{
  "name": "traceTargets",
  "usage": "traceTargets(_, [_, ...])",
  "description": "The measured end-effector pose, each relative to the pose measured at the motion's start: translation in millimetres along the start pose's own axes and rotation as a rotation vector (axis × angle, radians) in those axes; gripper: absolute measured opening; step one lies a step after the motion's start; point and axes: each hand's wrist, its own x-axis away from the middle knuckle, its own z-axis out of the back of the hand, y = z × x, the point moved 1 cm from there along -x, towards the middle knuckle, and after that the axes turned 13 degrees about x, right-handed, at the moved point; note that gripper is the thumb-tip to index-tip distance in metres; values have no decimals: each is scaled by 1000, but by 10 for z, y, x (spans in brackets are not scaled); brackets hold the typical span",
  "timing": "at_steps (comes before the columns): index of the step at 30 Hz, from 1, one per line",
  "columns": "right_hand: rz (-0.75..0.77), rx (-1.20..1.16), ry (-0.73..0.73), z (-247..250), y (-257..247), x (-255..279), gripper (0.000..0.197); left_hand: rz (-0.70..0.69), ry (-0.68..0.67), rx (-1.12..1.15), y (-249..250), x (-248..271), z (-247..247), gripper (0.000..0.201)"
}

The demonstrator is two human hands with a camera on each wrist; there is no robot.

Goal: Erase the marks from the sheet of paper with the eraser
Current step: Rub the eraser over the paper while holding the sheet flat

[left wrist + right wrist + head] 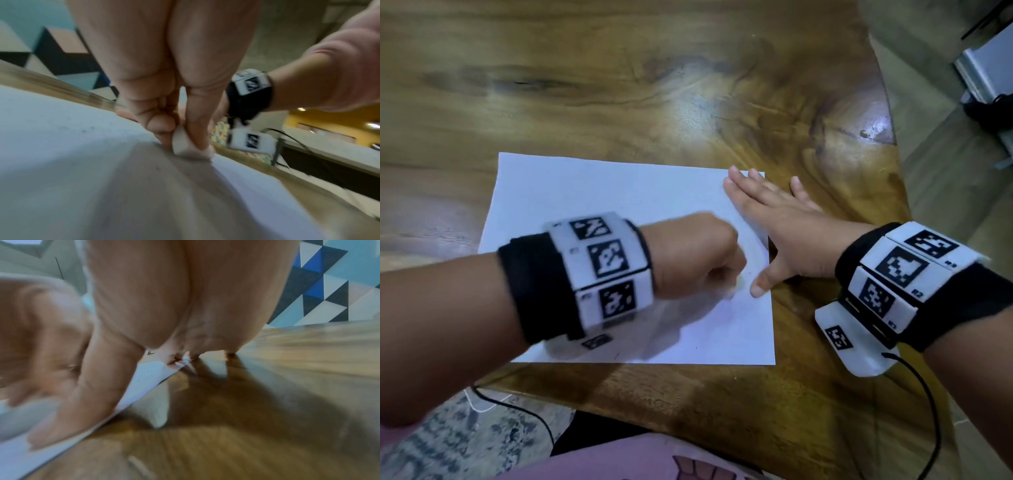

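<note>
A white sheet of paper [592, 192] lies on the wooden table [619, 85]. My left hand [698, 260] is curled above the sheet's right part and pinches a small white eraser [180, 144] between thumb and fingers, its lower end pressed on the paper [61, 162]. In the head view the eraser [736, 286] is a pale blur under the fist. My right hand [777, 222] lies flat with straight fingers across the sheet's right edge [148, 378], thumb on the paper, outer fingers on the wood. Faint specks show on the paper; any marks under the fist are hidden.
The table's right edge [893, 144] curves away close to my right hand. A black cable [928, 394] runs from the right wrist unit over the front of the table. A patterned floor and pink clothing lie below the front edge.
</note>
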Motion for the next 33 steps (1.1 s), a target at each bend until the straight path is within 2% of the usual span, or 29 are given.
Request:
traceTargets(2, [-1,5,-4,-5,4,-5,141,73,-116,31,-186,150,-201,10])
traceTargets(3, [1,1,-7,-4,2,-2,141,107,-160,-41,-274,217,-276,13])
traceTargets(4, [3,-4,-7,-3,0,2,141,79,-193,-165,-298,301,-272,15])
traceTargets(5, [4,-7,-6,0,-1,7,141,93,-215,-166,-344,318,-247,15])
traceTargets(6, [3,-8,-6,4,-2,11,140,90,-179,-145,-351,300,-166,12])
traceTargets(8, [0,-14,-11,13,-10,17,140,63,56,-43,-342,186,46,12])
traceTargets(9, [0,-16,-12,14,-12,17,140,7,125,-80,-276,155,148,14])
traceTargets(11, [3,-17,-14,15,-15,15,140,-30,180,-77,-235,133,188,17])
traceTargets(12, [4,-18,-14,13,-13,15,140,-62,176,-52,-253,172,136,18])
traceTargets(14, [1,-21,-16,16,-9,16,140,-58,74,-47,-235,302,-37,14])
traceTargets(18, [1,-26,-29,27,-19,27,139,157,-72,112,-352,482,-154,8])
traceTargets(19, [0,-24,-29,25,-19,27,139,166,-60,155,-351,446,-142,9])
traceTargets(22, [-1,-15,-22,16,-16,20,140,18,82,24,-292,205,27,10])
traceTargets(25, [6,-17,-21,14,-5,16,140,-47,141,-55,-255,141,79,10])
traceTargets(26, [6,-16,-22,15,-4,14,140,-51,119,-72,-266,176,26,10])
traceTargets(28, [1,-14,-26,15,-5,10,140,51,29,-32,-425,287,-126,11])
traceTargets(29, [1,-15,-29,16,-6,13,139,65,-63,-86,-474,366,-186,19])
traceTargets(31, [1,-18,-29,22,-11,21,139,61,-179,-9,-508,440,-244,32])
traceTargets(33, [-1,-18,-24,26,-12,21,139,59,-142,-30,-353,340,-121,13])
